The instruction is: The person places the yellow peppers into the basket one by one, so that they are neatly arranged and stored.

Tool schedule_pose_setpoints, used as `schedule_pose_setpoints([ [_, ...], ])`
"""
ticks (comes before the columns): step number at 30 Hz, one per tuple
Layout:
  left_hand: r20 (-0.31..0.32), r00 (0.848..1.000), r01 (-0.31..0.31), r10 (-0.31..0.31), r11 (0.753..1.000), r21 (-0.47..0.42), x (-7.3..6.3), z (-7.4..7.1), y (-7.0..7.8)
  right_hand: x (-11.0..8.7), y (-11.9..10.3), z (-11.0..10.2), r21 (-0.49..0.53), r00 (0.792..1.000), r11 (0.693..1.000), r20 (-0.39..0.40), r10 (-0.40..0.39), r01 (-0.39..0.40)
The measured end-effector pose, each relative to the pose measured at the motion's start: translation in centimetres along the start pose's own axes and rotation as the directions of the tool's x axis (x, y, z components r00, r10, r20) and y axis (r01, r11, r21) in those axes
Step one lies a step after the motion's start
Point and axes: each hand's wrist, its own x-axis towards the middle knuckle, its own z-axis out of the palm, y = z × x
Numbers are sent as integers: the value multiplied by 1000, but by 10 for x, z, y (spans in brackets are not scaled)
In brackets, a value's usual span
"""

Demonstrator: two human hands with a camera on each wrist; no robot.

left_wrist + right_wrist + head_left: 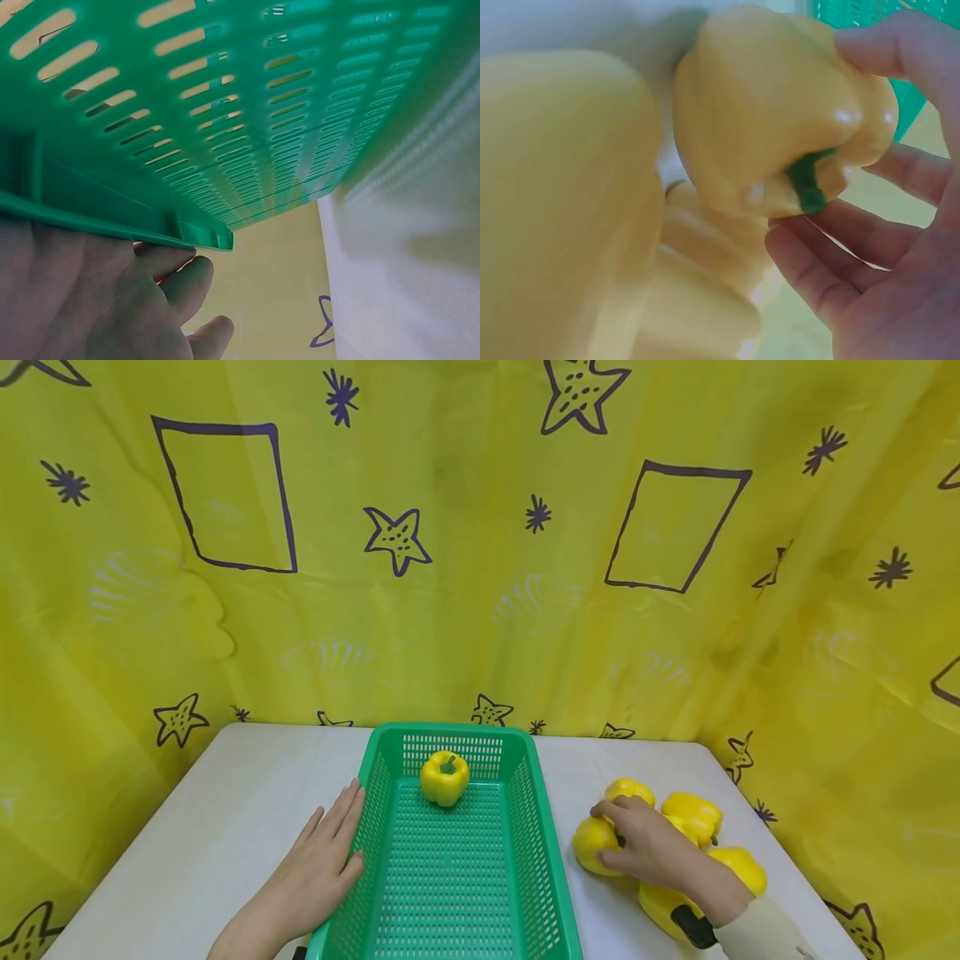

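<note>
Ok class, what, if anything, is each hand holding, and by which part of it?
The right grip holds a yellow pepper by its sides, near the stem. The left grip holds nothing; it touches the green basket at its rim.

Head view high, facing forward and down; wrist views close; green basket [447, 868] in all.

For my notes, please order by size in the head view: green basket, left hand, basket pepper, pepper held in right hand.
1. Green basket
2. Left hand
3. Basket pepper and held pepper, unranked: they look similar, and the right hand partly hides the latter.
</note>
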Motion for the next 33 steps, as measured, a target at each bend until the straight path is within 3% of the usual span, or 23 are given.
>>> schedule_pose_setpoints([
  [6, 2, 1000, 2, -2, 1000, -14, 0, 1, 1, 3, -4, 7, -9, 995, 996, -60, -85, 85],
  [14, 14, 1000, 1, -1, 1000, -10, 2, 1, 1, 1, -3, 10, 64, 994, 994, -58, -90, 94],
  [19, 15, 1000, 4, -4, 1000, -10, 2, 0, 1, 0, 0, 7, 83, 995, 991, -12, -103, 104],
  [33, 6, 1000, -1, 1, 1000, -5, 0, 1, -1, 3, -3, 7, 59, 996, 994, -26, -89, 91],
])
